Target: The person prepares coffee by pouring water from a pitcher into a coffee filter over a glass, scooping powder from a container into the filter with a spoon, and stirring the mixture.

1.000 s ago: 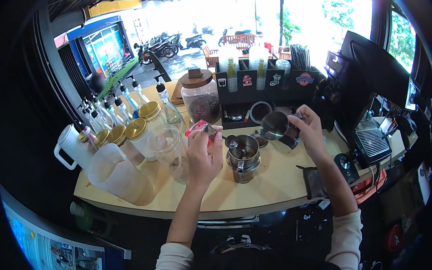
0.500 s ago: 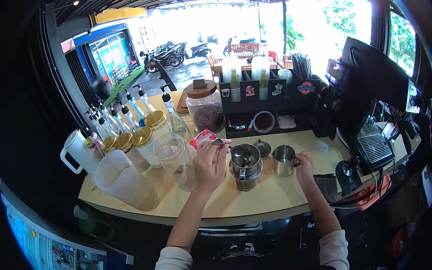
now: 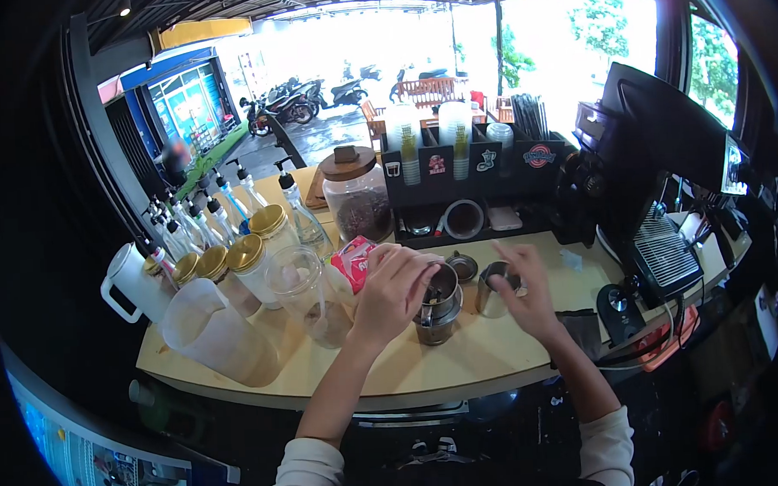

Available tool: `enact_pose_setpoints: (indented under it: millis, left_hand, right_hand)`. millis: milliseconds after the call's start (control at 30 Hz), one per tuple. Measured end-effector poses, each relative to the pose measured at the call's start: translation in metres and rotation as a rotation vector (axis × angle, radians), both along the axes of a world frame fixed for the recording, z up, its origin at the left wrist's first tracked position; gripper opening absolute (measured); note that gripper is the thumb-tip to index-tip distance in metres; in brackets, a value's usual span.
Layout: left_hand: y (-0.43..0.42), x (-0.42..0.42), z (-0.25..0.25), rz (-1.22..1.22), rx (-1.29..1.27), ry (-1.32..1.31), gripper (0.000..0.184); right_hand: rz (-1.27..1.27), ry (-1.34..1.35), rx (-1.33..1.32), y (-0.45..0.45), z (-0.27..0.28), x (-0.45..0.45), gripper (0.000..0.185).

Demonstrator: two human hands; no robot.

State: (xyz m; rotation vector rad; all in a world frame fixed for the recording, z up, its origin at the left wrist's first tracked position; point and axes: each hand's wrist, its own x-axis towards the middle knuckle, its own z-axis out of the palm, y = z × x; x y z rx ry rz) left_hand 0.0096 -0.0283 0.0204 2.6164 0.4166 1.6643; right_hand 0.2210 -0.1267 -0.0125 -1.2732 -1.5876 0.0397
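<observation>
Head view: left hand (image 3: 391, 296) at round, shiny metal filter (image 3: 445, 307)

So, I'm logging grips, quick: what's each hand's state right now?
Left hand: closed, apparently pinching a mostly hidden spoon over the metal filter.
Right hand: open, blurred, holding nothing; whether it touches the metal cup is unclear.

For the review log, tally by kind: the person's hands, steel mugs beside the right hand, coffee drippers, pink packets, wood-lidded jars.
Hands: 2, left hand and right hand
Steel mug: 1
Coffee dripper: 1
Pink packet: 1
Wood-lidded jar: 1
Total: 6
</observation>
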Motion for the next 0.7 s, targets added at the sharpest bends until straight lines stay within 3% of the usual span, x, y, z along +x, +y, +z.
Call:
enact_pose_setpoints:
  millis: [100, 200, 300, 367, 500, 567, 700]
  left_hand:
    - [-0.007, 0.010, -0.001, 0.019, 0.088, 0.137, 0.021]
    - [-0.007, 0.007, -0.005, 0.033, 0.101, 0.191, 0.027]
    - [-0.003, -0.008, -0.002, -0.064, -0.050, 0.195, 0.029]
    - [0.004, -0.018, -0.010, -0.268, -0.518, 0.060, 0.042]
    - [0.035, -0.031, -0.052, -0.448, -0.608, -0.050, 0.063]
    - [0.042, -0.031, -0.064, -0.545, -0.804, 0.104, 0.079]
    - [0.043, -0.016, -0.069, -0.549, -0.863, 0.148, 0.082]
  right_hand:
    - [0.141, -0.002, 0.067, 0.005, 0.035, -0.032, 0.053]
    - [0.266, -0.106, 0.096, 0.012, 0.046, -0.040, 0.040]
    - [0.267, -0.160, 0.112, 0.015, 0.050, -0.044, 0.028]
    - [0.284, -0.119, 0.120, 0.014, 0.044, -0.042, 0.019]
    - [0.252, -0.166, 0.066, 0.015, 0.033, -0.038, 0.014]
    - [0.220, -0.167, -0.010, 0.016, 0.024, -0.039, 0.014]
    - [0.315, -0.104, -0.016, 0.014, 0.020, -0.047, 0.013]
